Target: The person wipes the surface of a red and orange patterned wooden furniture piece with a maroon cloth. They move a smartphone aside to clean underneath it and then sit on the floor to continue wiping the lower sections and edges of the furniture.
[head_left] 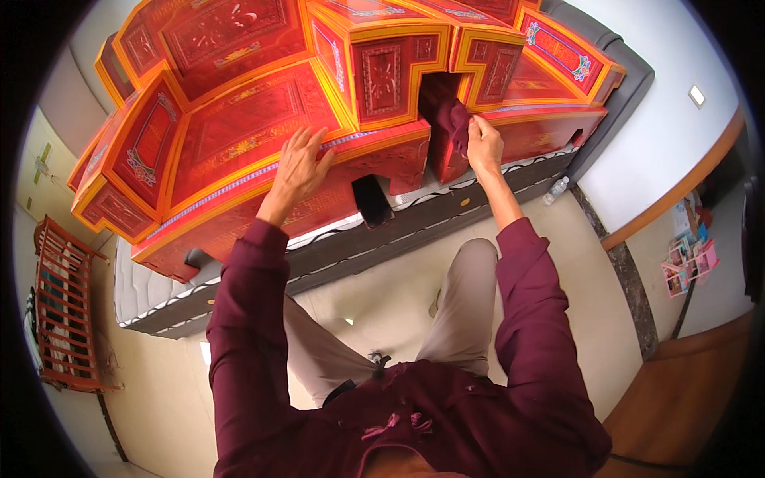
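My right hand (485, 143) grips a bunched dark maroon cloth (457, 122) at the upright gap between two carved-look red seats. Left of the gap is the larger bench-like seat (257, 113), red with orange-yellow borders and painted flowers. The other red seat (538, 83) stands to the right, its armrest close to the cloth. My left hand (299, 167) is over the front edge of the larger seat, fingers apart and holding nothing. Whether its fingertips touch the surface, I cannot tell. Part of the cloth sits in the shadow of the gap.
Both seats rest on a mattress (140, 299) with a dark side band. A flat black rectangular object (372, 201) leans at the larger seat's base. A plastic bottle (556, 190) stands on the floor at right. A wooden crib (66, 305) is far left, a pink rack (690, 263) far right.
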The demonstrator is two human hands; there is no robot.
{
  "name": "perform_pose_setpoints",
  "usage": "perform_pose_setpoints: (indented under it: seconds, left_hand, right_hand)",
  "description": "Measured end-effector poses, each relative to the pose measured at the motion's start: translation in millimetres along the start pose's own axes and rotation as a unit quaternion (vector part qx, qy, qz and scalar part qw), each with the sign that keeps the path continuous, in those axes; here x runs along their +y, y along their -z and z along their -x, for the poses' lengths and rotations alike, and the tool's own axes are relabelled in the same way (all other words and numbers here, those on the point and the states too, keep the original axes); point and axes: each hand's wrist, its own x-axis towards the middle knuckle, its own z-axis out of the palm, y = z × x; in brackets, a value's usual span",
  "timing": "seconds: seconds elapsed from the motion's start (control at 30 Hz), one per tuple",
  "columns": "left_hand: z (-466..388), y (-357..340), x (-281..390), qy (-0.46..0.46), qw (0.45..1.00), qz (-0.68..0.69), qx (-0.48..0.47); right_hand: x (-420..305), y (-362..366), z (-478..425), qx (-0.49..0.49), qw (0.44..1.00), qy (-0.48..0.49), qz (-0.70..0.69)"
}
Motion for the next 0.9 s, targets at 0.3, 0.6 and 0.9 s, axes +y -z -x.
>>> perform_pose_setpoints:
  seconds: [0.3,0.6,0.9]
  left_hand:
    - [-13.2,-18.1,16.7,0.075,0.985,-0.129,-0.092]
    - [-9.6,-12.4,23.6,0.091,0.979,-0.148,-0.106]
    - [-14.2,-13.9,31.3,0.078,0.979,-0.16,-0.1]
  right_hand:
    - [-80.6,-61.0,56.8,-0.021,0.907,0.417,0.056]
    - [12.3,4.1,2.8,-0.09,0.99,0.103,-0.044]
    - [64.5,39.2,-94.8,0.056,0.988,0.097,-0.102]
